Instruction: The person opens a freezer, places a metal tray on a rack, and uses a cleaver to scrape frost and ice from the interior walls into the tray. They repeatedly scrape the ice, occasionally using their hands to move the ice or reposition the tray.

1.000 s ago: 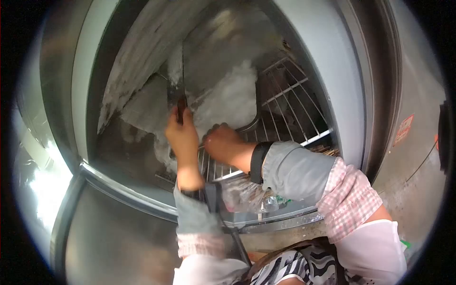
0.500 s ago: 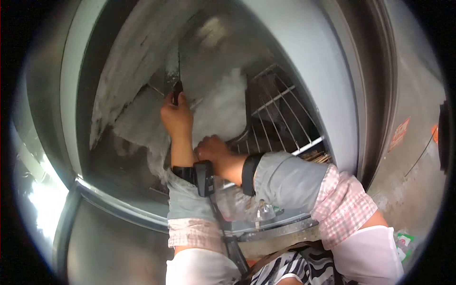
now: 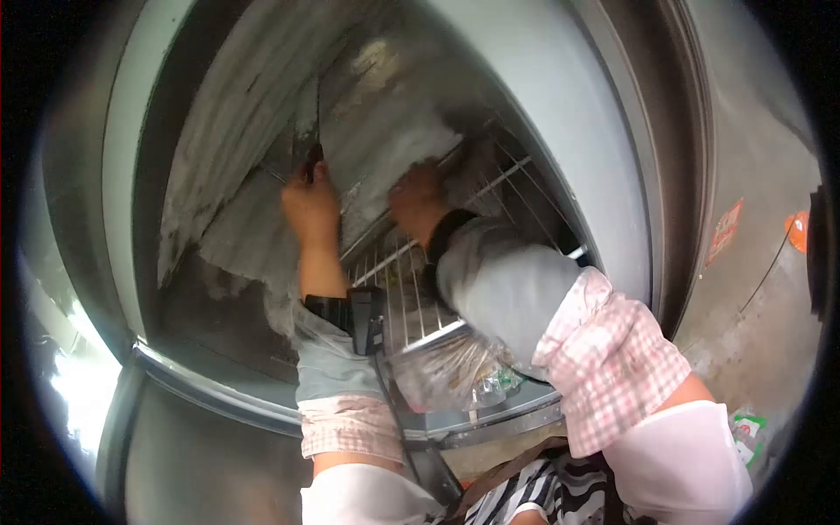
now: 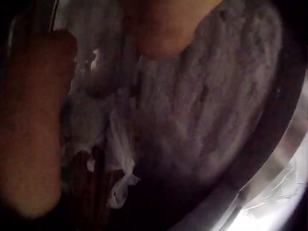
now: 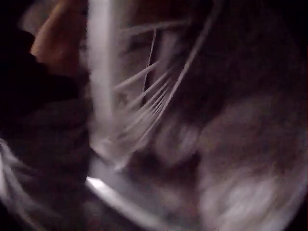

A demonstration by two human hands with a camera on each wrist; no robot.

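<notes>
In the head view, my left hand [image 3: 311, 208] grips the dark handle of a knife [image 3: 308, 122] whose blade points deeper into the frosted freezer. My right hand [image 3: 418, 199] is blurred and curled at the front rim of a dark tray [image 3: 369, 234]. White frost [image 3: 376, 171] covers much of the tray between and beyond the hands. In the left wrist view, part of a hand [image 4: 166, 31] shows at the top, and the knife is out of sight. The right wrist view is dark and blurred.
A white wire shelf [image 3: 411, 289] lies under the tray. Below it, a clear plastic bag [image 3: 446, 376] sits near the freezer's front edge. Thick frost coats the left wall [image 3: 232, 122]. The pale door frame [image 3: 604, 166] borders the opening on the right.
My right hand has moved up and inward with the tray's front rim, and more of the wire shelf shows below. My left hand, still holding the knife, has moved slightly farther in.
</notes>
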